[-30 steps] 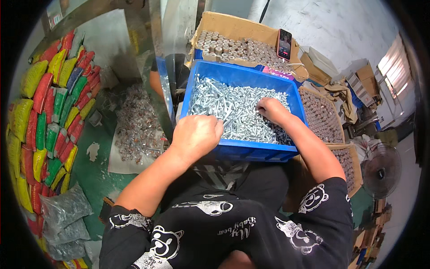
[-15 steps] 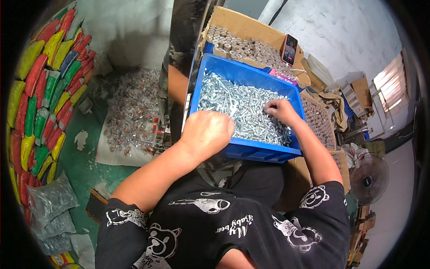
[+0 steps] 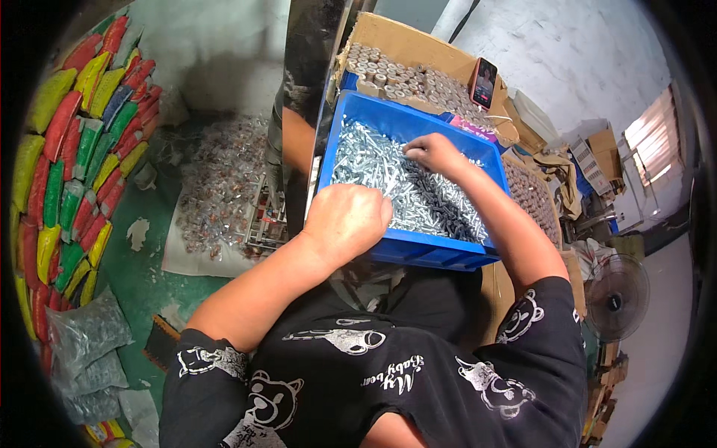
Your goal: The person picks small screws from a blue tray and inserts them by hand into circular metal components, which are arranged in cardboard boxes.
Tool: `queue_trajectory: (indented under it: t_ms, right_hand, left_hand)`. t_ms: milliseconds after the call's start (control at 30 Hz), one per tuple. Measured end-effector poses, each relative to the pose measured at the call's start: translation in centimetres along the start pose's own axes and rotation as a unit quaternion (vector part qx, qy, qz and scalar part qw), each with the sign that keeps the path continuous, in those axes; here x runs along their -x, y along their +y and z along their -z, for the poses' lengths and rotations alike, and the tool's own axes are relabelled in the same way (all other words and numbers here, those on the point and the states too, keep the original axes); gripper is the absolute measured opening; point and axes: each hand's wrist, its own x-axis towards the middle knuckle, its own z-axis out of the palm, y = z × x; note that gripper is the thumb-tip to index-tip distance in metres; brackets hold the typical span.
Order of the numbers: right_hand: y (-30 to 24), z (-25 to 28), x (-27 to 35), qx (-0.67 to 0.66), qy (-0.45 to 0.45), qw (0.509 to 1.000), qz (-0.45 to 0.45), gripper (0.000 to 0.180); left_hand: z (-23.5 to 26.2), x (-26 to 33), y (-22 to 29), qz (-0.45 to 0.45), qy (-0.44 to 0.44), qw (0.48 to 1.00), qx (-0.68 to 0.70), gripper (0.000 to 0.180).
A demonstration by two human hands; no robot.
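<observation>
A blue plastic bin (image 3: 418,250) in front of me is filled with many small silvery screws (image 3: 373,160). My left hand (image 3: 348,216) is closed in a fist over the bin's near left corner; whatever its fingers hold is hidden. Over the far middle of the screws is my right hand (image 3: 433,153), its fingertips pressed together near the pile. Whether a screw sits between them is too small to tell.
Behind the bin, a cardboard box (image 3: 407,33) holds rows of small round pieces, with a phone (image 3: 484,82) propped at its edge. A dark metal column (image 3: 308,75) rises at left. Packaged parts (image 3: 220,187) lie beyond it. A fan (image 3: 616,299) stands at right.
My right hand has moved left and away from me across the screws, and its forearm now shades part of the pile. My left fist has stayed in place.
</observation>
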Motion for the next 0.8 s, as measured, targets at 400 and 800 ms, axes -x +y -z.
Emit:
queue_trajectory:
  t_ms: [400, 800]
  right_hand:
    - [3.6, 2.1, -2.2, 0.272, 0.032, 0.962, -0.006, 0.02]
    - [-10.2, 0.1, -9.3, -0.275, 0.06, 0.959, 0.03, 0.025]
  left_hand:
    - [-1.6, -0.3, -0.3, -0.078, 0.021, 0.996, -0.024, 0.015]
    - [-1.7, -0.7, -0.2, -0.08, 0.019, 0.996, -0.02, 0.017]
